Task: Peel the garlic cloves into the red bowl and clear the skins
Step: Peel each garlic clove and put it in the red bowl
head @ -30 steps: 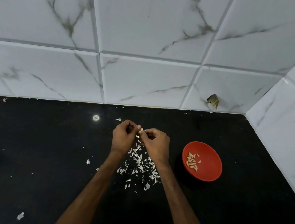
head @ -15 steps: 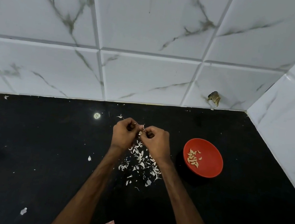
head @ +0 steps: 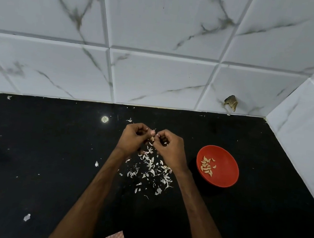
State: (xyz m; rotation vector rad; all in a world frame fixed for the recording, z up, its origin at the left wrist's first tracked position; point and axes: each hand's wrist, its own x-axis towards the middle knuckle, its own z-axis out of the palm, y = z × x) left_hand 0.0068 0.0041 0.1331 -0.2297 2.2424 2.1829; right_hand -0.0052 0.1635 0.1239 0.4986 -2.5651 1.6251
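We are mid-peel, we judge: left hand (head: pixel 133 138) and right hand (head: pixel 170 148) pinch one clove (head: pixel 152 137) between curled fingertips. Skins (head: pixel 152 167) lie below them, and the bowl (head: pixel 225 166) sits right of the right fingers. The next move calls for stripping the skin, then a short reach right.

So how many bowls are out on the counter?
1: the red bowl sits on the black counter, just right of the right hand, with peeled cloves in it. More could lie outside the view.
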